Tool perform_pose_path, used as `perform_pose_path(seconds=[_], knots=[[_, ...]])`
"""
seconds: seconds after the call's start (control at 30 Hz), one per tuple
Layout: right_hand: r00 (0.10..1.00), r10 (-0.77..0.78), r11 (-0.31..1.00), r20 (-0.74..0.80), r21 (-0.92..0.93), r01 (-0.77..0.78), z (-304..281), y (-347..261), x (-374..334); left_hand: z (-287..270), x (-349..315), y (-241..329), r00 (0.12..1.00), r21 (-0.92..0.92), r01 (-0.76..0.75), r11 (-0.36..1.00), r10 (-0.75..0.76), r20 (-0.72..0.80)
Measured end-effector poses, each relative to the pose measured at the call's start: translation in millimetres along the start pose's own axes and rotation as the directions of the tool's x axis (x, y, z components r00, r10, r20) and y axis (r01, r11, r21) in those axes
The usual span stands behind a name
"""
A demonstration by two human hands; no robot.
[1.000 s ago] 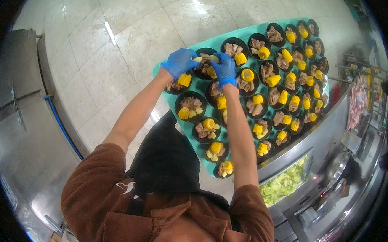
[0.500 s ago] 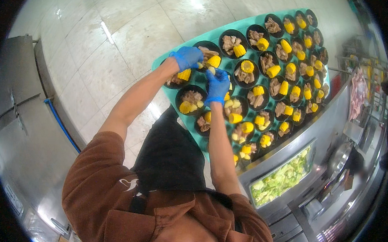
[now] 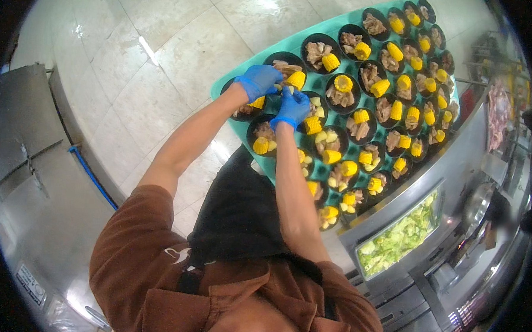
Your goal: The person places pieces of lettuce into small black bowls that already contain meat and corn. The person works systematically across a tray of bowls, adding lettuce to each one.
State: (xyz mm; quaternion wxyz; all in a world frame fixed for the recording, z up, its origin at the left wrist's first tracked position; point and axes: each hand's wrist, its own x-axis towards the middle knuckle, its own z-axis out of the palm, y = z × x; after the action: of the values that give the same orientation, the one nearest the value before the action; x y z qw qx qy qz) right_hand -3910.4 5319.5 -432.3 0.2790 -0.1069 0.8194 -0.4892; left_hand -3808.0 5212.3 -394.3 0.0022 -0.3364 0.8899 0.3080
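Note:
Blue gloves cover both my hands over the near left corner of a green table filled with black bowls. My left hand is curled beside a bowl of cooked meat and corn; its fingertips are partly hidden. My right hand is just right of it, fingers pinched on a pale yellow chunk, perhaps potato. Beneath my left wrist, a bowl with corn is partly covered. Beside my right forearm, a bowl holds meat, corn and pale chunks.
Several more bowls with meat and corn spread toward the far right. A steel counter along the right carries a tray of chopped green vegetables and a metal pan. Steel cabinets with a blue hose stand left; tiled floor lies beyond.
My right hand has shifted slightly left and down, closer to my left hand, uncovering a bowl to its right. My left hand has barely moved. The view has shifted a little.

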Motion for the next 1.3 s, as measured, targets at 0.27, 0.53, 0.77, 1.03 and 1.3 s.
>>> perform_pose_path(seconds=[0.27, 0.53, 0.77, 1.03, 1.3], knots=[[0.998, -0.018, 0.997, -0.065, -0.070, 0.014, 7, -6, -5, -5, 6, 4, 0.996, 0.120, 0.034, 0.992, -0.043, 0.075], [0.985, -0.158, 0.974, 0.075, -0.150, 0.167, -4, -6, -9, 8, 0, -8, 0.998, -0.005, 0.028, 1.000, -0.028, -0.054], [0.974, -0.158, 0.955, 0.164, -0.226, 0.193, -5, -1, -4, 1, 12, 4, 0.999, 0.125, -0.008, 0.992, 0.003, 0.044], [0.969, -0.153, 0.934, 0.194, -0.291, 0.206, -4, -10, -3, -9, 12, -8, 0.996, 0.161, -0.047, 0.986, 0.033, 0.083], [0.962, -0.185, 0.918, 0.200, -0.314, 0.241, -8, -11, -5, 12, 24, -9, 0.993, 0.175, -0.104, 0.979, 0.092, 0.077]])
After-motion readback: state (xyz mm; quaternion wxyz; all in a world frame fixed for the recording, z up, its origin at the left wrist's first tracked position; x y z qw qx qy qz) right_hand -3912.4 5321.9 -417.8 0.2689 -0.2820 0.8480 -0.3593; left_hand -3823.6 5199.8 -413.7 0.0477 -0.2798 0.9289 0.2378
